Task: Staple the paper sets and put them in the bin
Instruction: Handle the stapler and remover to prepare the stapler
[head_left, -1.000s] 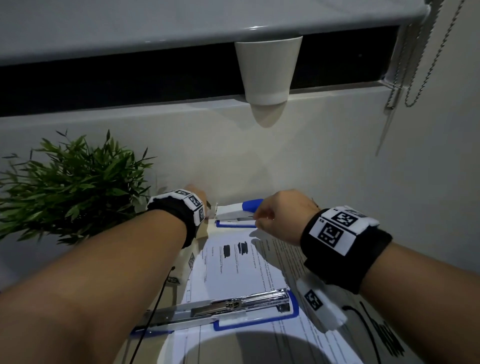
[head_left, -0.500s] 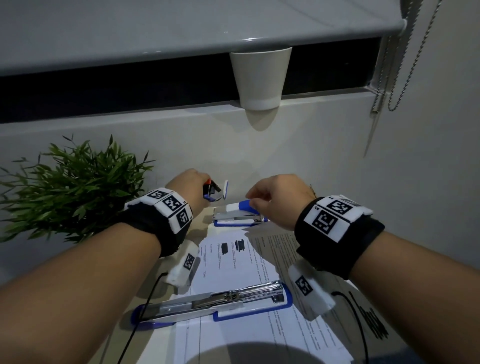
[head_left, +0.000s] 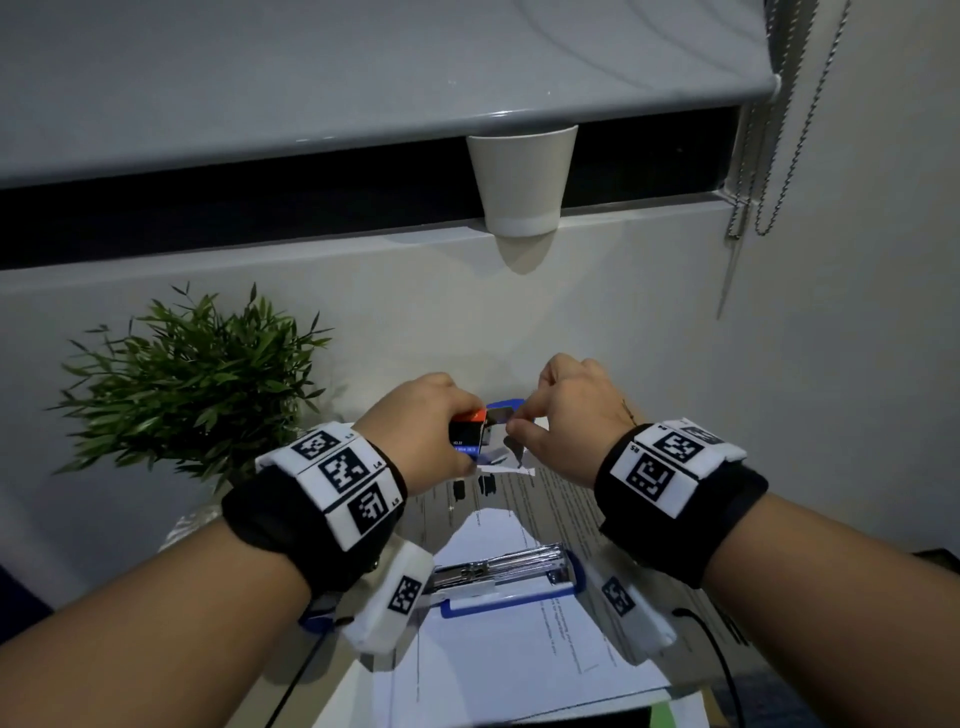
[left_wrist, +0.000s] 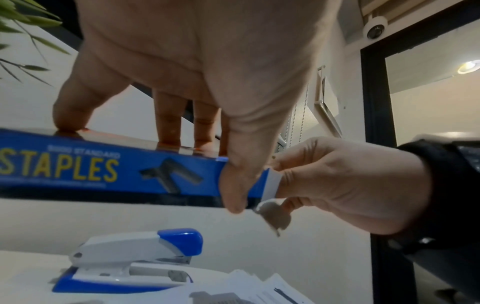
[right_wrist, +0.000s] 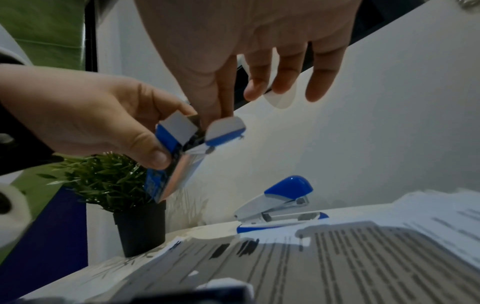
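Fingers (left_wrist: 168, 119) of both hands are clamped on a staples box (left_wrist: 111, 170) held above the counter (right_wrist: 182, 232).

A potted plant (head_left: 192, 384) is seen at left; the box is gripped by the left hand (head_left: 421, 431), its end flap (right_wrist: 226, 129) pinched by the right hand (head_left: 566, 415). Beneath, a small stapler (right_wrist: 280, 207) and an opened stapler (head_left: 498, 577) are laid on the paper sets (head_left: 498, 660).
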